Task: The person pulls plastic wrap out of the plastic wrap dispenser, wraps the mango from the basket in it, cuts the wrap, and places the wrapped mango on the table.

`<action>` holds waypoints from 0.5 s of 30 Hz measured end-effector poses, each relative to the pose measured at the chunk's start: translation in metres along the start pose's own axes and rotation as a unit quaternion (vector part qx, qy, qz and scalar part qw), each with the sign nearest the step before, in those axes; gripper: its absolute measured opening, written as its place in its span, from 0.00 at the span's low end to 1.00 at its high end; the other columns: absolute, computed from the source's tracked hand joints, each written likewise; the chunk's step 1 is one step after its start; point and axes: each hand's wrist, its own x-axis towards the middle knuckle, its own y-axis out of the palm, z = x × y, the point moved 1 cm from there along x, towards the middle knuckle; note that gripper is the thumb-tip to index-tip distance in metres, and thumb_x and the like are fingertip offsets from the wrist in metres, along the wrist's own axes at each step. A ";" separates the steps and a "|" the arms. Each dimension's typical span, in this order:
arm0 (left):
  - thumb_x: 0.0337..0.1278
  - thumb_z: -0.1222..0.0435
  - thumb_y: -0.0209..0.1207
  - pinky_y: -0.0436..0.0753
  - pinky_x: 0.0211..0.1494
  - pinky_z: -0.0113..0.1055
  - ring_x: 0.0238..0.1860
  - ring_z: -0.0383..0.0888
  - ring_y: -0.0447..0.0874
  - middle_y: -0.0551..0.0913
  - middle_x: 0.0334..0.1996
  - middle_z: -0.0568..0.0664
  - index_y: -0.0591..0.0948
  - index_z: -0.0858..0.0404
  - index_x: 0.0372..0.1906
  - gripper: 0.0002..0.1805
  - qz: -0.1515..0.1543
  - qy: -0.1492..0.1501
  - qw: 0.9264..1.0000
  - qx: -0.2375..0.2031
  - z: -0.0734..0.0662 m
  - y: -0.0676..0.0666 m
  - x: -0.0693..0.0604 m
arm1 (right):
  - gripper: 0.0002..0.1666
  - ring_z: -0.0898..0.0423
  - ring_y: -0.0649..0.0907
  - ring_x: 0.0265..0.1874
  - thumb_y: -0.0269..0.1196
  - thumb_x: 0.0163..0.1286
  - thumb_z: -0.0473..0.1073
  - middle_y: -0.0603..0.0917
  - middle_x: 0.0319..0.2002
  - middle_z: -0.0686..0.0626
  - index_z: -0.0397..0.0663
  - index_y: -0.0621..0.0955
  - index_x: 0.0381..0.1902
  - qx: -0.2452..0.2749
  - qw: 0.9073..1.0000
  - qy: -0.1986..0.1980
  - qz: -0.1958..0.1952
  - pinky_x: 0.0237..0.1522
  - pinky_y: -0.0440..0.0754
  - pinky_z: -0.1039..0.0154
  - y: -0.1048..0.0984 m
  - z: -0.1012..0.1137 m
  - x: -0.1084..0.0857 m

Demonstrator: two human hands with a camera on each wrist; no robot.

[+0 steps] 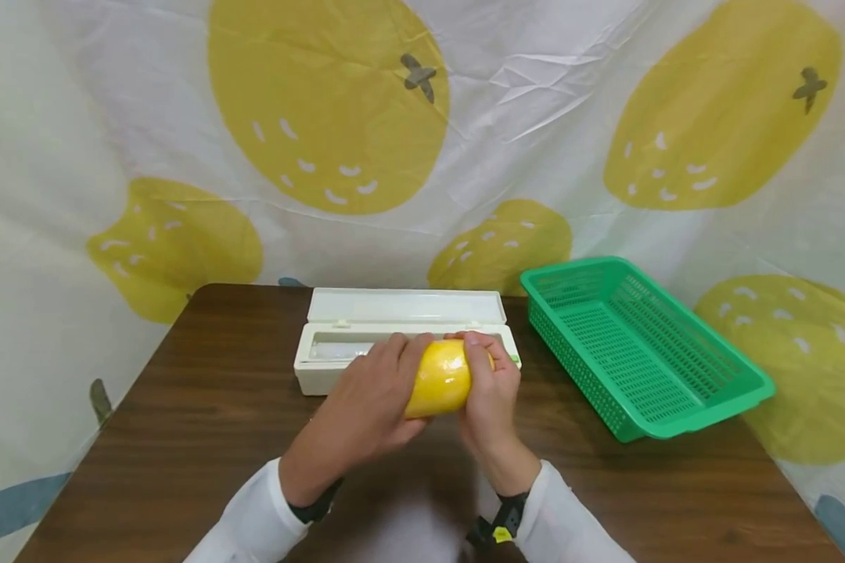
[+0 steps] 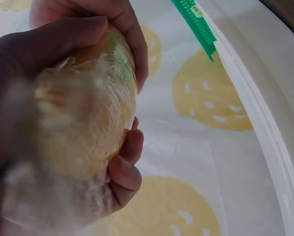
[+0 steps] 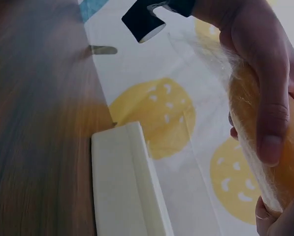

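A yellow oblong fruit that looks like a mango (image 1: 440, 378) is held up over the table, wrapped in clear plastic film (image 2: 63, 123). My left hand (image 1: 375, 389) grips it from the left, its fingers curled round the side. From the right, my right hand (image 1: 491, 391) grips the other end, thumb on top. Loose, crumpled film bunches near the left wrist, and a thin flap of film (image 3: 213, 51) trails off in the right wrist view. Just behind the hands stands a white cling film dispenser (image 1: 314, 381), its lid (image 1: 406, 306) raised and a roll partly visible inside.
To the right, a green perforated plastic basket (image 1: 683, 426) sits on the dark wooden table (image 1: 183, 438). A white cloth printed with yellow fruit (image 1: 507, 141) hangs right behind the table's back edge.
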 end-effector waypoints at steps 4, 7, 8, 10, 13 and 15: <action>0.36 0.43 0.77 0.79 0.49 0.50 0.52 0.56 0.76 0.75 0.58 0.58 0.66 0.64 0.70 0.56 0.035 -0.021 0.998 0.045 -0.008 0.007 0.005 | 0.09 0.56 0.83 0.35 0.59 0.72 0.37 0.85 0.37 0.52 0.34 0.81 0.39 -0.089 0.995 -0.051 0.002 0.37 0.83 0.66 -0.005 -0.006 0.004; 0.36 0.38 0.75 0.69 0.66 0.61 0.70 0.62 0.65 0.66 0.71 0.61 0.62 0.65 0.74 0.62 0.031 0.011 0.997 0.063 -0.013 0.014 0.010 | 0.13 0.58 0.82 0.34 0.61 0.72 0.37 0.84 0.38 0.54 0.28 0.81 0.44 -0.157 0.983 -0.097 0.002 0.34 0.83 0.68 -0.008 -0.008 0.005; 0.39 0.38 0.72 0.65 0.70 0.63 0.74 0.62 0.60 0.63 0.74 0.61 0.61 0.65 0.75 0.61 0.017 0.034 0.998 0.058 -0.013 0.017 0.011 | 0.13 0.58 0.82 0.34 0.62 0.72 0.37 0.84 0.38 0.54 0.29 0.81 0.44 -0.170 0.979 -0.111 0.003 0.34 0.83 0.68 -0.009 -0.006 0.005; 0.50 0.42 0.65 0.62 0.74 0.62 0.77 0.60 0.57 0.62 0.75 0.60 0.62 0.67 0.75 0.52 -0.029 0.079 0.996 0.033 -0.010 0.024 0.013 | 0.13 0.57 0.82 0.35 0.61 0.72 0.37 0.84 0.40 0.51 0.30 0.81 0.45 -0.171 0.976 -0.133 0.008 0.35 0.84 0.68 -0.011 0.000 0.004; 0.62 0.49 0.51 0.67 0.74 0.55 0.74 0.59 0.66 0.71 0.71 0.60 0.69 0.68 0.71 0.38 -0.141 0.131 0.981 -0.006 -0.003 0.035 0.015 | 0.12 0.55 0.82 0.38 0.61 0.71 0.37 0.85 0.43 0.46 0.32 0.82 0.47 -0.175 0.970 -0.167 0.018 0.37 0.84 0.68 -0.013 0.009 0.003; 0.67 0.53 0.44 0.75 0.68 0.51 0.67 0.59 0.75 0.78 0.64 0.61 0.75 0.69 0.65 0.31 -0.229 0.149 0.962 -0.020 0.001 0.041 0.017 | 0.12 0.53 0.83 0.40 0.61 0.71 0.36 0.86 0.44 0.43 0.34 0.82 0.47 -0.180 0.965 -0.190 0.029 0.38 0.85 0.67 -0.012 0.015 0.001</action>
